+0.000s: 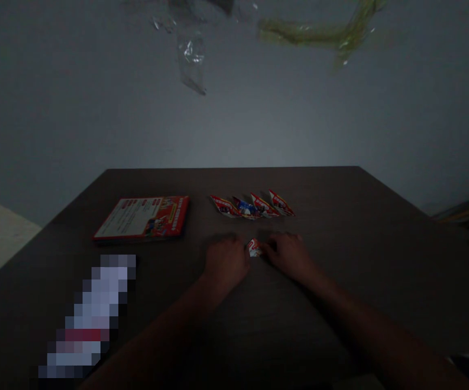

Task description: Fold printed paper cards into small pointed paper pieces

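A pale grey, plain-painted wall (pixel 234 124) stands behind a dark brown, wood-grained table (pixel 364 216). A long, pale strip-like object (pixel 88 314), blurred into blocks, lies near the table's left side. Beyond it rests a flat, red-and-white, rectangular printed package (pixel 143 219). To the package's right, four folded, glossy red and blue printed pieces (pixel 264 206) stand in a close row. Nearer the person, the bare left hand (pixel 227 261) is curled, its knuckles up; its fingertips are hidden, so how tightly it grips cannot be told. The bare right hand (pixel 289 253) has its fingers bent, thumb and forefinger pinching an edge. Between both hands, touching each, is the smallest thing, a red-and-white printed paper-like piece (pixel 254 247), just above or on the tabletop; which is unclear.
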The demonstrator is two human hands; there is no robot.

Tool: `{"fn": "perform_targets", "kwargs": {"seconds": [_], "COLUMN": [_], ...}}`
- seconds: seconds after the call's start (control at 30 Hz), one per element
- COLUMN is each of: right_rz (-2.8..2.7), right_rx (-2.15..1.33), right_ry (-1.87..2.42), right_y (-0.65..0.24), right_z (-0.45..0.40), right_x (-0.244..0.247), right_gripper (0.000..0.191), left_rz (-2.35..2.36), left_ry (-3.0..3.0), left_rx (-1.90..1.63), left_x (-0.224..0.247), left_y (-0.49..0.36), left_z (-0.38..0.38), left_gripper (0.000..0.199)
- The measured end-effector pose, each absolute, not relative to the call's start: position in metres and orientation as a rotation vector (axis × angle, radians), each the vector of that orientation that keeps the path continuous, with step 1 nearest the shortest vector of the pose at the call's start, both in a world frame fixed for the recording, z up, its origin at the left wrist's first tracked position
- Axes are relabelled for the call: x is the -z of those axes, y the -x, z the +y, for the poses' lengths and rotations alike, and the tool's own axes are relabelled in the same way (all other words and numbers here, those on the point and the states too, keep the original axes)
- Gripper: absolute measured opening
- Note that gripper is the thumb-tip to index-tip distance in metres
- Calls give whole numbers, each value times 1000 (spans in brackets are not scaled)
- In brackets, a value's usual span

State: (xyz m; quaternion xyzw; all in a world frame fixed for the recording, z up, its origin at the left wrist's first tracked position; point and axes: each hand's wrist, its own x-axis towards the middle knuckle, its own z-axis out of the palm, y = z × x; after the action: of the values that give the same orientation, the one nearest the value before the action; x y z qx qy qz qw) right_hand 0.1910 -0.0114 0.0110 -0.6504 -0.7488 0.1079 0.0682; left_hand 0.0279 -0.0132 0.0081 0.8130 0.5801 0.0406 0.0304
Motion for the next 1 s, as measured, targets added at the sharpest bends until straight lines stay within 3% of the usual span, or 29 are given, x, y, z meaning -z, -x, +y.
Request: {"fn": "perform_targets", "kwargs": {"seconds": [0.5, 0.77, 1.0], "right_rz": [-2264, -2399, -2581], "right_rx": [-319, -63, -62], "right_ry": [1940, 1584, 1349], "right_y": [-192, -196, -197], "right_z": [-12, -22, -28], "right_x": [-8, -9, -10], "right_gripper": [32, 21, 20], "left_rz": [1479, 1476, 1467], "left_ry": [-2625, -2599, -2640], "left_rx": [-186, -221, -182], "left_x": [-8, -5, -6], "left_y": [-21, -18, -13], "left_z": [-6, -1, -1], "left_gripper": [41, 39, 39]}}
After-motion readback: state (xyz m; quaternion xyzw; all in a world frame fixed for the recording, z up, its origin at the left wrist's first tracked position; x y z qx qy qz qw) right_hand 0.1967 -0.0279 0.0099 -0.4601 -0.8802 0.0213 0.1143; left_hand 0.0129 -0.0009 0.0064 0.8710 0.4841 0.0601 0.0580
